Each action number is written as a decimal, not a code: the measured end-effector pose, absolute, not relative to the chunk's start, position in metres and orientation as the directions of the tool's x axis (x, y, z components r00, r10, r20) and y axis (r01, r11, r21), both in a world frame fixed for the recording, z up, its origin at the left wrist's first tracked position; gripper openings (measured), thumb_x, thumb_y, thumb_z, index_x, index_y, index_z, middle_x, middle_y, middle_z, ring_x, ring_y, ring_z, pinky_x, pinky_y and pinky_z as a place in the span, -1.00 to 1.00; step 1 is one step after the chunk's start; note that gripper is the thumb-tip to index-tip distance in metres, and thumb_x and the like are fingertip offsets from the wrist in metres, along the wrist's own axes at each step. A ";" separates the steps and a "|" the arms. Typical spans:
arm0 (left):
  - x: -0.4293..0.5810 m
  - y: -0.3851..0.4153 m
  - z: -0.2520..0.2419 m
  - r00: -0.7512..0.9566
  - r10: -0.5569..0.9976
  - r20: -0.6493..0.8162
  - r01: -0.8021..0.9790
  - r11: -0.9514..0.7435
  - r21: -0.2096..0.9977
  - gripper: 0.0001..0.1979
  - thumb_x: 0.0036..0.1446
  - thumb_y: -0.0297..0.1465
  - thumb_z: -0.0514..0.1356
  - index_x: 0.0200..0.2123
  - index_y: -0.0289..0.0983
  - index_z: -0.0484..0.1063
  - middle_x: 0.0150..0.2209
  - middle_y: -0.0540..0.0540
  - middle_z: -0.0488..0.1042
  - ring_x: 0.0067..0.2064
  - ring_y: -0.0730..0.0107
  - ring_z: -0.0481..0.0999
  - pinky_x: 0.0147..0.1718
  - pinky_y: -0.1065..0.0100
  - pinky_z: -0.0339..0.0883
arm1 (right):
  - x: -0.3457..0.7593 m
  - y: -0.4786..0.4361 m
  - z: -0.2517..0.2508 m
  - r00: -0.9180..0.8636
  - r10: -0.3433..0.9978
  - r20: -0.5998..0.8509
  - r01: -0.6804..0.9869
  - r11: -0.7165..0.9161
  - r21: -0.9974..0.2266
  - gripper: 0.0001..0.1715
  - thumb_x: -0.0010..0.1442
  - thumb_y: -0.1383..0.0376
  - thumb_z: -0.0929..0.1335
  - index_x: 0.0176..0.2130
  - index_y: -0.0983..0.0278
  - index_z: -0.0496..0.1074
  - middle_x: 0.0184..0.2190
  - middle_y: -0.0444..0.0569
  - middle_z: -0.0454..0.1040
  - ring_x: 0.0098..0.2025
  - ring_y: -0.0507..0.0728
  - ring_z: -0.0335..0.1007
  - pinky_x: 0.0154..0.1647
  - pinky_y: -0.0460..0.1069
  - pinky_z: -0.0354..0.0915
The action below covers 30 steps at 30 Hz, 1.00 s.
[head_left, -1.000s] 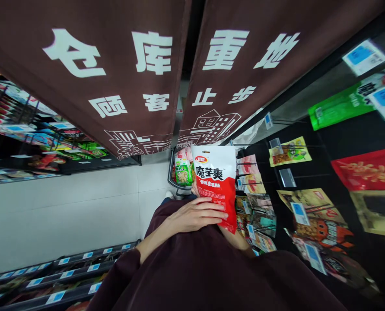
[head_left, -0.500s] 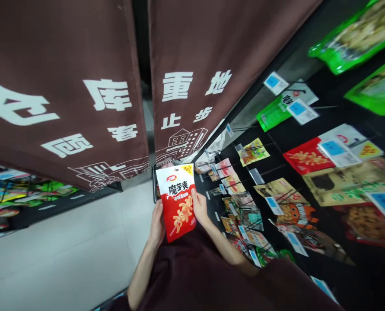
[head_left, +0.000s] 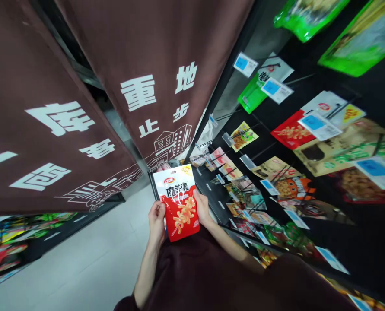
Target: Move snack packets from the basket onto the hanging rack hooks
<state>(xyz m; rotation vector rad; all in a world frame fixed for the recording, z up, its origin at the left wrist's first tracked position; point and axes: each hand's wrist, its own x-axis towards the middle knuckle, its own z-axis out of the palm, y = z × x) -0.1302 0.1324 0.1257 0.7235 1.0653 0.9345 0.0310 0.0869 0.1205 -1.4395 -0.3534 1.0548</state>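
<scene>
A red and white snack bag point(head_left: 180, 205) is held upright before my body, its printed front facing me and a yellow corner at the top right. My left hand point(head_left: 157, 219) grips its left edge, thumb against the side. On the right edge, my right hand point(head_left: 202, 207) has its thumb on the front, with the other fingers hidden behind. Behind the bag stands a dark-rimmed basket point(head_left: 154, 186), mostly covered by it.
To the right, a black rack point(head_left: 260, 151) carries several hanging snack bags with price tags point(head_left: 320, 124). Brown curtains point(head_left: 166, 52) with white characters hang ahead. Pale floor tiles point(head_left: 95, 255) and a low shelf of packets point(head_left: 14, 250) lie left.
My view has turned, so the curtains have shifted left and tilted, and more of the right rack shows. My left hand's fingers have curled at the bag's edge; both hands still hold it.
</scene>
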 end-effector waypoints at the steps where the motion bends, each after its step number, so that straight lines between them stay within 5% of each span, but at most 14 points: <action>1: -0.129 0.134 0.126 0.218 0.892 -0.395 -0.260 0.444 0.858 -0.65 0.02 -0.12 0.35 -0.36 -0.27 0.40 -0.38 -0.01 0.47 -0.38 0.42 0.42 -0.37 0.46 0.29 | 0.035 0.086 0.121 0.545 0.752 -0.371 -0.342 -0.205 -0.917 -0.38 0.13 -0.18 0.34 -0.56 0.28 0.35 -0.58 -0.08 0.46 -0.57 0.05 0.26 -0.51 -0.06 0.20; 8: -0.091 0.141 0.130 0.173 0.895 -0.412 -0.300 0.446 0.843 -0.63 0.05 -0.09 0.31 -0.32 -0.26 0.35 -0.30 -0.08 0.49 -0.30 0.33 0.48 -0.30 0.38 0.36 | 0.086 0.092 0.141 0.391 0.906 -0.163 0.070 -0.206 -0.976 -0.38 0.21 -0.15 0.29 -0.56 0.29 0.34 -0.59 -0.12 0.41 -0.54 0.04 0.24 -0.51 -0.08 0.13; 15: -0.040 0.142 0.139 0.120 0.938 -0.325 -0.199 0.343 0.918 -0.63 0.12 -0.14 0.28 -0.12 -0.24 0.35 -0.16 -0.12 0.48 -0.14 0.28 0.50 -0.14 0.35 0.39 | 0.125 0.089 0.158 0.313 0.885 -0.344 -0.368 -0.221 -0.903 -0.40 0.12 -0.22 0.31 -0.29 0.24 0.48 -0.40 -0.04 0.55 -0.45 0.15 0.43 -0.34 0.03 0.36; 20: -0.001 0.133 0.162 -0.058 0.996 0.065 0.047 -0.062 0.997 -0.53 0.20 -0.24 0.23 0.15 -0.15 0.25 0.26 -0.20 0.20 0.28 0.13 0.22 0.22 0.13 0.19 | 0.148 0.096 0.164 0.346 0.885 -0.310 -0.396 -0.162 -0.904 -0.38 0.07 -0.23 0.35 -0.39 0.27 0.49 -0.46 -0.04 0.54 -0.46 0.15 0.44 -0.36 0.01 0.36; 23: 0.027 0.126 0.180 0.125 0.961 0.247 0.199 -0.268 0.943 -0.53 0.28 -0.30 0.14 0.24 -0.11 0.21 0.37 -0.15 0.05 0.38 0.11 0.03 0.35 0.01 -0.07 | 0.164 0.095 0.168 0.381 0.896 -0.228 -0.351 -0.088 -0.932 -0.40 0.15 -0.18 0.32 -0.38 0.29 0.51 -0.46 -0.04 0.54 -0.43 0.14 0.44 -0.38 -0.02 0.34; 30: 0.093 0.127 0.208 0.512 0.789 0.340 0.244 -0.513 0.823 -0.41 0.36 -0.36 0.00 0.39 -0.11 -0.11 0.43 -0.12 -0.13 0.43 0.14 -0.15 0.38 -0.03 -0.16 | 0.204 0.071 0.165 0.541 0.840 0.041 0.010 0.042 -0.999 -0.47 0.31 -0.03 0.23 -0.45 0.28 0.45 -0.54 -0.06 0.45 -0.50 0.09 0.30 -0.45 -0.04 0.23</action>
